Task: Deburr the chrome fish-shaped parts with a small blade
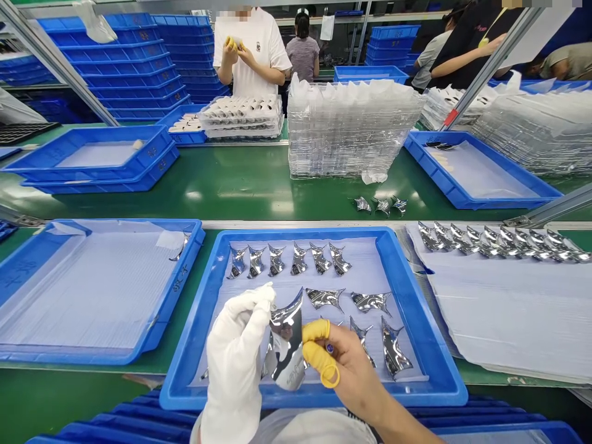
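A shiny curved chrome part (287, 345) with pointed corners is held up above the blue tray (423, 330). My left hand (235, 351), in a white glove, is closed with its fingertips at the part's upper left corner. Yellow finger cots cover the thumb and forefinger of my right hand (351, 364), which pinch the part's right edge. On the tray's white liner lie several similar chrome parts (324, 298), with a row along the far side. My hands and the held part hide some of those nearer me.
A lined blue tray (92, 290) stands left. Several chrome parts (499, 240) line a white sheet stack (518, 314) on the right. Beyond are small chrome pieces (382, 206), stacked clear plastic trays (346, 132), and a person (252, 49) opposite. Metal posts (493, 68) slant up.
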{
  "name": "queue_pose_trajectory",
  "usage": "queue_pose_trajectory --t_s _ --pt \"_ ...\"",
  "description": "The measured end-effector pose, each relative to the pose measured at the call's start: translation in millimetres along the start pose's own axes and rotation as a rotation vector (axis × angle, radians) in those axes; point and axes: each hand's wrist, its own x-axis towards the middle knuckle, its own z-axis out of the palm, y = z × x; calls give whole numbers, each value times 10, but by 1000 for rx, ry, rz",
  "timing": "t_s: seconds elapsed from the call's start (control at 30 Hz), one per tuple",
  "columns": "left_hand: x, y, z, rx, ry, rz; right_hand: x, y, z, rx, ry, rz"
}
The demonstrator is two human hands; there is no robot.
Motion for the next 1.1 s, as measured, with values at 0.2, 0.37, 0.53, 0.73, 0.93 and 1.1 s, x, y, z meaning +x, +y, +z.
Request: queue_pose_trajectory --t_s 0.2,0.37,0.53,0.73,0.93,1.1 --pt "-20 15 7 -19 -61 260 30 47 -5 -17 42 -28" --pt "-14 19 -10 -21 -109 290 24 54 -14 -7 36 -27" --pt "-3 31 -5 -39 -58 44 -2 7 11 23 24 -21" --pt "27 33 29 -86 -76 -171 -19 -38 18 63 30 27" --pt "43 20 58 -52 -75 -142 5 -30 34 344 43 163" --pt "24 96 131 49 -57 -49 35 53 66 544 8 310"
